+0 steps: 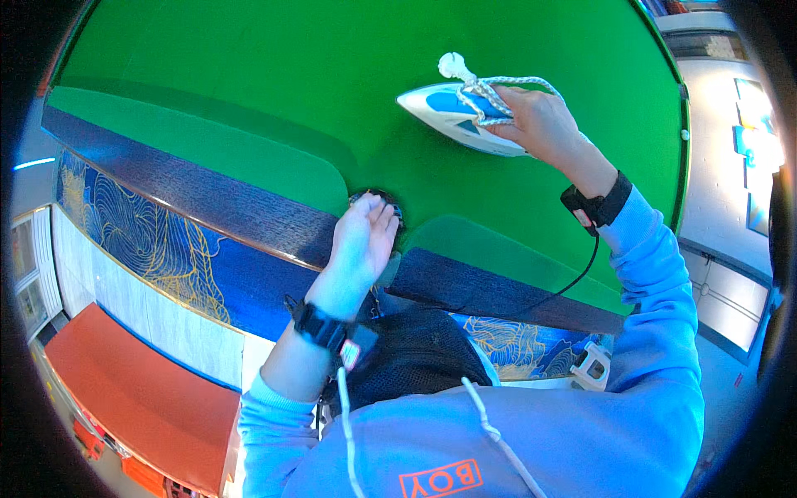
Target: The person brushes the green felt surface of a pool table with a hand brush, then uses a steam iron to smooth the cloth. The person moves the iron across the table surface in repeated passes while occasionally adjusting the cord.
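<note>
My right hand (543, 127) grips the handle of a blue and white clothes iron (436, 103). The iron's pointed tip faces left, and its soleplate is turned down towards the green cloth bed of a billiard table (299, 56); whether it touches cannot be told. A patterned power cord (523, 79) is wound about the handle, with a white knobbly end (453, 65) sticking out. At the table's near side, my left hand (367, 235) lies over a dark side pocket (375, 194), palm up and fingers slightly curled. Nothing shows in that palm.
Green cushions with dark wooden rails (236, 211) flank the pocket. Blue side panels with gold line patterns (149, 230) run below. An orange-red padded bench (149, 398) stands at lower left. Beside my body is a white plastic object (591, 366). A black cable (588, 267) hangs from my right wrist device.
</note>
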`<control>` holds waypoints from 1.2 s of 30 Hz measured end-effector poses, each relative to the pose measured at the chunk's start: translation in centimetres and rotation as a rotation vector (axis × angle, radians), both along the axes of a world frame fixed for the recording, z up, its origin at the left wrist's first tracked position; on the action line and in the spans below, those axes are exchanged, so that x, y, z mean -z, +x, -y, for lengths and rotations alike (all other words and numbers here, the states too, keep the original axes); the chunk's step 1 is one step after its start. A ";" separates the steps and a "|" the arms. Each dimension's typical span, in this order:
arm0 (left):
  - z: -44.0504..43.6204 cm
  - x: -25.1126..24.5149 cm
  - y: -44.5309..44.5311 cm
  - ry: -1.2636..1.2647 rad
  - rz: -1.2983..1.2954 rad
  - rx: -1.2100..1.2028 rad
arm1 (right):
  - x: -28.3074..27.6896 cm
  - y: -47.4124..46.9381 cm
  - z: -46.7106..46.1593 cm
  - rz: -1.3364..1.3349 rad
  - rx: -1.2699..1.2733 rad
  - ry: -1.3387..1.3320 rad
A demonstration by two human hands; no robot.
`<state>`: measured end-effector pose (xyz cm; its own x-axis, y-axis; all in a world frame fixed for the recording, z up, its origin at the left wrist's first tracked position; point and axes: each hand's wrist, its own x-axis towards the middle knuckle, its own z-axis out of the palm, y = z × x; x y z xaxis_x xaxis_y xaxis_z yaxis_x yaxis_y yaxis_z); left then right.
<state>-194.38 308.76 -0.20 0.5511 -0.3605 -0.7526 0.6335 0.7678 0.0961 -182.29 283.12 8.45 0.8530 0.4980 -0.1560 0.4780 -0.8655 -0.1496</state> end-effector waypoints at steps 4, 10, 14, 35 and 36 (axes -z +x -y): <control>1.6 1.8 1.4 -0.054 -0.086 -0.027 | 0.1 0.5 0.7 0.038 0.050 -0.056; 2.5 1.9 0.7 0.068 0.105 0.260 | 1.2 1.5 0.3 0.089 0.220 -0.104; 3.4 2.2 0.2 0.224 0.157 0.329 | 1.8 2.7 0.1 0.042 0.262 -0.185; -8.2 -7.8 -4.0 0.216 0.583 0.439 | 0.8 -2.8 -4.9 -0.124 -0.475 -0.107; -9.9 -8.4 -4.7 0.319 0.617 0.423 | 0.7 -2.1 -5.3 -0.127 -0.443 -0.116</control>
<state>-199.07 318.67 8.23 0.7656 -0.4507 -0.4591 0.6251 0.3521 0.6966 -184.43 288.45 7.70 0.5328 0.7826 -0.3220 0.7891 -0.5969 -0.1451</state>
